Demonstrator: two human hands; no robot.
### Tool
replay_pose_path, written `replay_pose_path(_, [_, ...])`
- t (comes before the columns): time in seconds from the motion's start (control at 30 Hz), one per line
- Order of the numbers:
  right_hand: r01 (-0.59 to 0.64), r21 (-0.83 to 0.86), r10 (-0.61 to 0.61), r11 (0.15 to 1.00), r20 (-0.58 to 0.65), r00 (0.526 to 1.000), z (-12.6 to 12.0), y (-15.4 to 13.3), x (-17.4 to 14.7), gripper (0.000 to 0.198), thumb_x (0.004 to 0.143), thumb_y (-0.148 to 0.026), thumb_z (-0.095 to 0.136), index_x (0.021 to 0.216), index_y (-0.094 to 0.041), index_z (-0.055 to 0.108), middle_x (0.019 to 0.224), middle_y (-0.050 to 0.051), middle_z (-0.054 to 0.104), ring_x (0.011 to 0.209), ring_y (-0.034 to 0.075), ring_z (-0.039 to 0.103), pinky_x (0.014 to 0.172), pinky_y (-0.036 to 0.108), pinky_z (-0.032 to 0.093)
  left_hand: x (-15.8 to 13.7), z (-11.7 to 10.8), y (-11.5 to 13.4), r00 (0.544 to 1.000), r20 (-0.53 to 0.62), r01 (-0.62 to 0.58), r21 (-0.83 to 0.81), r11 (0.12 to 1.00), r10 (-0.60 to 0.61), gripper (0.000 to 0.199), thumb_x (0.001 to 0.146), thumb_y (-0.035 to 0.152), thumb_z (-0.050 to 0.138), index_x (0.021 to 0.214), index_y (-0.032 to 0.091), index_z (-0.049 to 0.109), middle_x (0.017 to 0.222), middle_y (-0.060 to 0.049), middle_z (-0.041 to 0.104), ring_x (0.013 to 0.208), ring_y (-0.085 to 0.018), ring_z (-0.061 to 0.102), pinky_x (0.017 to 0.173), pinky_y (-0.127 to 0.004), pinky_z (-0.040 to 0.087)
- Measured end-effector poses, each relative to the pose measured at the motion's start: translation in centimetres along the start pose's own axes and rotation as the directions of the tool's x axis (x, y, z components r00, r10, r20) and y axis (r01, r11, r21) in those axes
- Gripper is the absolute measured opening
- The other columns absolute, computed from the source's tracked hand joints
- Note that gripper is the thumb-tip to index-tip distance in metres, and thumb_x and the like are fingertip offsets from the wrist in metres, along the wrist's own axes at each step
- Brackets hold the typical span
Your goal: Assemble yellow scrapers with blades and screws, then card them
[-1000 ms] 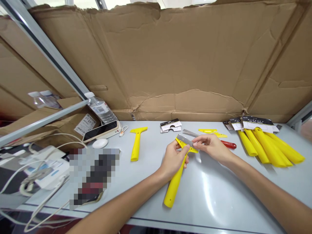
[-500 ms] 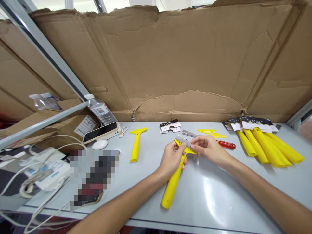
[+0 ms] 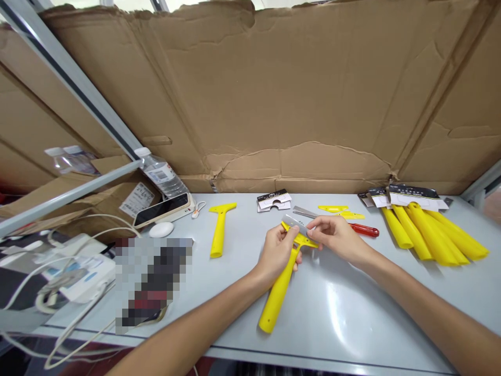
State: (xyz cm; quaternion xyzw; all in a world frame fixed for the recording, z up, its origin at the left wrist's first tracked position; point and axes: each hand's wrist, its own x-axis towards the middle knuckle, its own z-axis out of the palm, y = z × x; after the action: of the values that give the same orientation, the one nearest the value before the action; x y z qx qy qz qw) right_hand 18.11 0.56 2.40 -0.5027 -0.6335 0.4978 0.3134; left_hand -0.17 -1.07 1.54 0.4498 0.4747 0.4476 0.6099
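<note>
A yellow scraper handle (image 3: 277, 300) slants toward me, its wide head up. Closed around that head is my left hand (image 3: 274, 253), the thumb pressing near a thin metal blade (image 3: 295, 223) that lies across it. From the other side, my right hand (image 3: 338, 237) pinches the right end of the blade between thumb and fingers. Just behind the hands lie more metal strips (image 3: 304, 212), a yellow plate (image 3: 332, 209) and a second yellow plate (image 3: 351, 214). A red screwdriver handle (image 3: 364, 230) shows beyond my right hand, its shaft hidden.
Another yellow scraper handle (image 3: 218, 232) lies to the left. Printed cards (image 3: 274, 201) are at the back. Several yellow scrapers (image 3: 434, 235) with cards are piled right. A bottle (image 3: 162, 172), phone (image 3: 161, 211) and white cables (image 3: 74, 324) crowd the left. Cardboard (image 3: 266, 94) walls the back.
The blade has shifted slightly up and left on the scraper head, showing more past its edge. Both hands keep nearly the same place and grip; the view tilts a little.
</note>
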Motion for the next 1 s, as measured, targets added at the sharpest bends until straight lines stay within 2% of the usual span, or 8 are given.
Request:
replay_pose_path(0.1, [-0.013, 0.042, 0.011, 0.999, 0.033, 0.999, -0.3, -0.3, -0.1, 0.054, 0.084, -0.056, 0.072, 0.110, -0.009, 0.066, 0.090, 0.008, 0.068, 0.068, 0.006, 0.061, 0.066, 0.017, 0.050, 0.1, -0.1, 0.2, 1.000, -0.012, -0.016, 0.010, 1.000, 0.016, 0.036, 0.083, 0.050, 0.073, 0.091, 0.018, 0.057, 0.065, 0.003, 0.059, 0.039, -0.010, 0.053, 0.032, -0.021, 0.043])
replay_pose_path(0.27, [-0.066, 0.104, 0.059, 0.992, 0.067, 0.996, -0.2, -0.5, -0.1, 0.053, 0.087, -0.052, 0.071, 0.117, -0.010, 0.063, 0.093, 0.009, 0.069, 0.074, 0.010, 0.066, 0.067, 0.019, 0.054, 0.3, -0.2, 0.3, 0.999, -0.047, -0.022, 0.006, 1.000, 0.023, 0.034, 0.084, 0.047, 0.072, 0.092, 0.018, 0.056, 0.066, 0.004, 0.058, 0.041, -0.010, 0.054, 0.033, -0.021, 0.042])
replay_pose_path(0.4, [-0.083, 0.087, 0.080, 0.993, 0.042, 0.996, -0.2, -0.5, -0.1, 0.044, 0.089, -0.046, 0.070, 0.111, -0.008, 0.066, 0.092, 0.009, 0.068, 0.069, 0.008, 0.065, 0.065, 0.018, 0.053, 0.5, -0.2, 0.3, 1.000, -0.011, 0.003, 0.018, 1.000, -0.003, 0.032, 0.086, 0.046, 0.069, 0.092, 0.018, 0.055, 0.063, 0.004, 0.057, 0.040, -0.010, 0.052, 0.034, -0.021, 0.042])
replay_pose_path(0.53, [-0.105, 0.079, 0.107, 0.991, -0.022, 0.994, -0.3, -0.2, 0.1, 0.045, 0.086, -0.049, 0.072, 0.103, -0.007, 0.067, 0.093, 0.008, 0.067, 0.062, 0.005, 0.059, 0.059, 0.017, 0.050, 0.5, -0.2, 0.1, 1.000, 0.010, -0.001, 0.021, 1.000, 0.000, 0.031, 0.084, 0.042, 0.071, 0.091, 0.019, 0.053, 0.063, 0.004, 0.058, 0.040, -0.009, 0.052, 0.034, -0.021, 0.042])
replay_pose_path(0.7, [-0.107, 0.253, 0.134, 0.961, -0.088, 0.987, -0.1, 0.3, 0.3, 0.047, 0.079, -0.051, 0.076, 0.098, -0.008, 0.068, 0.108, 0.010, 0.065, 0.083, 0.007, 0.062, 0.067, 0.018, 0.057, 0.4, -0.2, 0.1, 0.999, 0.038, -0.014, 0.046, 0.999, 0.013, 0.027, 0.083, 0.036, 0.070, 0.097, 0.017, 0.056, 0.061, 0.005, 0.058, 0.038, -0.009, 0.051, 0.035, -0.021, 0.042])
replay_pose_path(0.83, [-0.168, 0.332, 0.207, 0.928, -0.084, 0.975, 0.6, 0.0, 0.2, 0.045, 0.075, -0.046, 0.079, 0.096, -0.007, 0.068, 0.110, 0.011, 0.065, 0.085, 0.008, 0.061, 0.070, 0.020, 0.060, 0.3, 0.0, 0.1, 0.999, 0.027, -0.024, 0.055, 0.998, 0.022, 0.030, 0.083, 0.040, 0.072, 0.095, 0.018, 0.056, 0.059, 0.006, 0.057, 0.037, -0.010, 0.051, 0.035, -0.021, 0.042])
replay_pose_path(1.0, [-0.133, 0.271, 0.167, 0.953, -0.107, 0.980, 1.7, 0.3, 0.1, 0.042, 0.079, -0.044, 0.076, 0.093, -0.007, 0.066, 0.100, 0.010, 0.066, 0.081, 0.008, 0.062, 0.067, 0.020, 0.059, 0.3, 0.1, 0.0, 1.000, -0.009, -0.018, 0.055, 0.998, 0.018, 0.036, 0.086, 0.050, 0.071, 0.091, 0.019, 0.054, 0.057, 0.005, 0.057, 0.037, -0.011, 0.053, 0.034, -0.022, 0.043])
